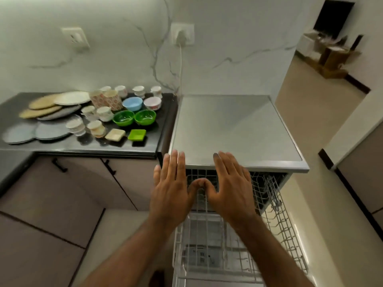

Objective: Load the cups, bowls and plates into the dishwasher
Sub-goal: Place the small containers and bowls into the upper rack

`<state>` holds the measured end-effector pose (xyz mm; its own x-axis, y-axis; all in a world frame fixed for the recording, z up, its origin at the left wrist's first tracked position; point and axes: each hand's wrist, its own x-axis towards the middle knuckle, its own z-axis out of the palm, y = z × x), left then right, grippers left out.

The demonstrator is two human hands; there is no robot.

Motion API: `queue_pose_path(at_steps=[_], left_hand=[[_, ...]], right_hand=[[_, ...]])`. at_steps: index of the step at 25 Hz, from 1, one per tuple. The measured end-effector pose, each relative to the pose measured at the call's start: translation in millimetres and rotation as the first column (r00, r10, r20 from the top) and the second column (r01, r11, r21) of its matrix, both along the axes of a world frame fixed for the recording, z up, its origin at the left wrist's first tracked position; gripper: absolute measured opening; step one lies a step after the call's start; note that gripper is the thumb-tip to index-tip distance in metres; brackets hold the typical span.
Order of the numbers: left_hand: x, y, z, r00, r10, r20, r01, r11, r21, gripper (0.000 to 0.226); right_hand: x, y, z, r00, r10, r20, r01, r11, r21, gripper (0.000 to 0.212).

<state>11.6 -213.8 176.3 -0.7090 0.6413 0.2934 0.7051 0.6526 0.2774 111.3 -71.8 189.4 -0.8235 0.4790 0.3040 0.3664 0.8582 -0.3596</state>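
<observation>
My left hand and right hand are flat, fingers straight and close together, thumbs touching, above the pulled-out white rack of the dishwasher. The cups, bowls and plates stand on the dark counter at my left.

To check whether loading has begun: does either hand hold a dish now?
No, the left hand and the right hand are both flat with straight fingers over the dishwasher rack, holding nothing.
</observation>
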Motion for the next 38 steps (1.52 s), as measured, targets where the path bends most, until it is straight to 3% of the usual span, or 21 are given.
queue_pose_path(at_steps=[6,16,24,33,38], left_hand=[[-23,-57,88,0.986,0.119,-0.117,-0.116,0.993,0.029,0.091],[-127,-160,128,0.931,0.325,-0.167,-0.311,0.945,0.104,0.093],[-279,-173,68,0.975,0.219,-0.039,-0.218,0.976,0.028,0.083],[-404,-141,-34,0.991,0.005,0.134,0.036,0.953,-0.301,0.079],[-442,-116,-54,0.985,-0.09,0.144,0.141,0.906,-0.399,0.071]], right_hand=[[-29,-45,81,0.987,0.112,-0.115,-0.107,0.993,0.051,0.076],[-138,-121,123,0.951,0.299,-0.075,-0.292,0.952,0.095,0.079],[-285,-130,71,0.963,0.267,0.04,-0.27,0.958,0.097,0.079],[-402,-126,-25,0.902,0.218,0.374,-0.237,0.971,0.007,0.069],[-436,-110,-52,0.892,0.171,0.419,-0.159,0.985,-0.065,0.06]])
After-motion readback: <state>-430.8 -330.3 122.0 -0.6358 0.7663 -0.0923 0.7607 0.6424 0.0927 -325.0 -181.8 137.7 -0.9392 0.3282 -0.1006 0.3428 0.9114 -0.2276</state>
